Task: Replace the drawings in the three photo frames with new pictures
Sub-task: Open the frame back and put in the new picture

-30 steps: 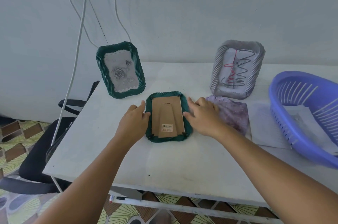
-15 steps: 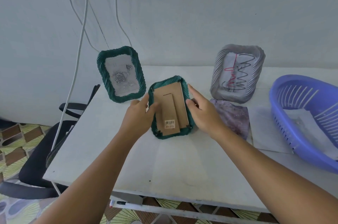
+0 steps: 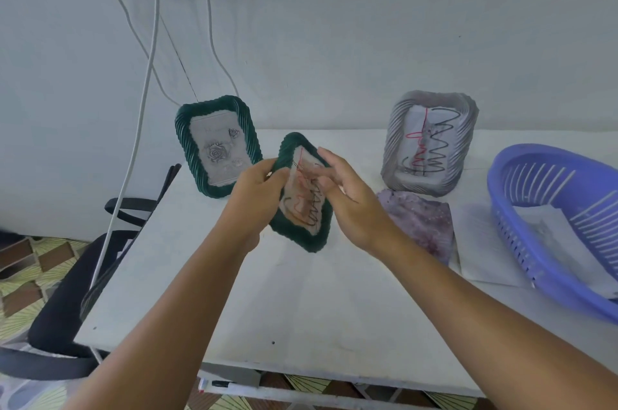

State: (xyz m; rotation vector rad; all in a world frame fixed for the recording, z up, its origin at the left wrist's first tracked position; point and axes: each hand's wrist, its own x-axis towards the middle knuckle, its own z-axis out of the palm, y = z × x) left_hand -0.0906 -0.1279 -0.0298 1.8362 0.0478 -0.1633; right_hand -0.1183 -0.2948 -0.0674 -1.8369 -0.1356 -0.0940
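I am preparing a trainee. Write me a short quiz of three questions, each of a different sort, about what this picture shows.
1. True or false: the green frame held in both hands shows a rose picture.
2. Which frame stands nearest the purple basket? A) the standing green frame B) the grey frame C) the held frame
3. Fill in: the left hand grips the held frame by its ____ edge.

Key
1. False: it shows red and black scribbles; the rose picture is in the standing green frame.
2. B
3. Left; the right hand is at its right side.
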